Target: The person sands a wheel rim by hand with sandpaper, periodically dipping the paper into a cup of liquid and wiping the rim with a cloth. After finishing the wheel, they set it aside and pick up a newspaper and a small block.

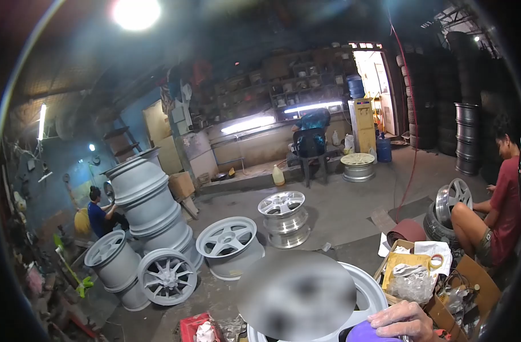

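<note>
At the bottom edge, my right hand (403, 320) has its dusty fingers bent over a smooth purple piece (366, 333), whose kind I cannot make out. Both are against the near side of a pale grey wheel rim (372, 289) lying face up in front of me. A blurred oval patch covers much of this rim's face. My left hand is out of view.
Grey rims (226, 239) and a tall rim stack (152, 199) stand left; polished rims (282, 219) stand ahead. A red box (197, 329) lies near, a cluttered carton (411, 268) right. One person (502, 194) sits right with a wheel; others sit farther back.
</note>
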Available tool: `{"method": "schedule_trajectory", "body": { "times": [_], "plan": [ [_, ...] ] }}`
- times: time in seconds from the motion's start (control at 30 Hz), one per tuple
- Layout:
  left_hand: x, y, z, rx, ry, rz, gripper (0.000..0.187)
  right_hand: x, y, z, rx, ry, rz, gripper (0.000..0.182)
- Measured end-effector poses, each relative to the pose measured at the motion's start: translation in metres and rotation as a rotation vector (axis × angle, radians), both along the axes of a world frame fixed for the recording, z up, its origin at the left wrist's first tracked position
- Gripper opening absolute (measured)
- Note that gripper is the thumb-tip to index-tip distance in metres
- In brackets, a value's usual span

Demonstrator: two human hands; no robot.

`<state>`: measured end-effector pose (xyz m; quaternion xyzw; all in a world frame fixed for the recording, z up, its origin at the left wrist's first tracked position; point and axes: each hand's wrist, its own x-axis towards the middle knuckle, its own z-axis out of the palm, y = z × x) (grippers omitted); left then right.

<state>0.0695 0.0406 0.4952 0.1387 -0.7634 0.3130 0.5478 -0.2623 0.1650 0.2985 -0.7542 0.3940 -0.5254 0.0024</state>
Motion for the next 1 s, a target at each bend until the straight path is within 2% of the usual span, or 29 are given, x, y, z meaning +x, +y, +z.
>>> {"method": "schedule_trajectory", "body": {
  "times": [0.2,0.3,0.53,1.0],
  "plan": [
    [-0.003,0.001,-0.001,0.003,0.005,-0.004,0.045,0.000,-0.001,0.015,-0.063,-0.032,0.130,0.049],
    [-0.004,0.000,-0.001,-0.003,0.008,-0.008,0.044,-0.007,0.006,0.024,0.051,-0.042,0.304,0.067],
    [-0.007,0.003,-0.002,-0.008,0.013,-0.012,0.041,-0.001,0.004,0.024,-0.123,-0.048,0.304,0.060],
    [-0.014,0.004,0.001,-0.012,0.011,-0.024,0.035,-0.016,0.007,0.044,-0.146,0.113,0.353,0.063]
  ]
}}
